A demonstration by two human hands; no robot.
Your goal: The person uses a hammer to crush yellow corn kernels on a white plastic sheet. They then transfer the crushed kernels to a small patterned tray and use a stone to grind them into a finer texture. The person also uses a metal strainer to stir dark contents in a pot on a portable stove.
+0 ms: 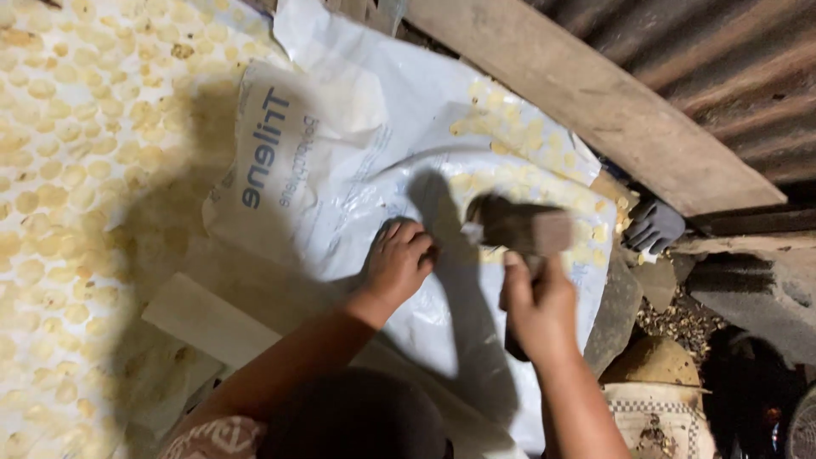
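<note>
My right hand (537, 304) grips the handle of a wooden mallet (520, 228), whose blocky head is raised and blurred just above a white plastic sack (357, 161) spread flat. My left hand (398, 262) presses down on the sack right beside the mallet head, fingers curled, with nothing visibly held. Small pale yellow flat discs (518, 136) lie scattered on the sack beyond the mallet.
To the left, a large sheet (76, 170) is covered with several rows of yellow discs. A wooden plank (595, 93) runs diagonally at the top right, corrugated metal behind it. A dark glove (654, 225), stones and a woven basket (654, 408) sit at right.
</note>
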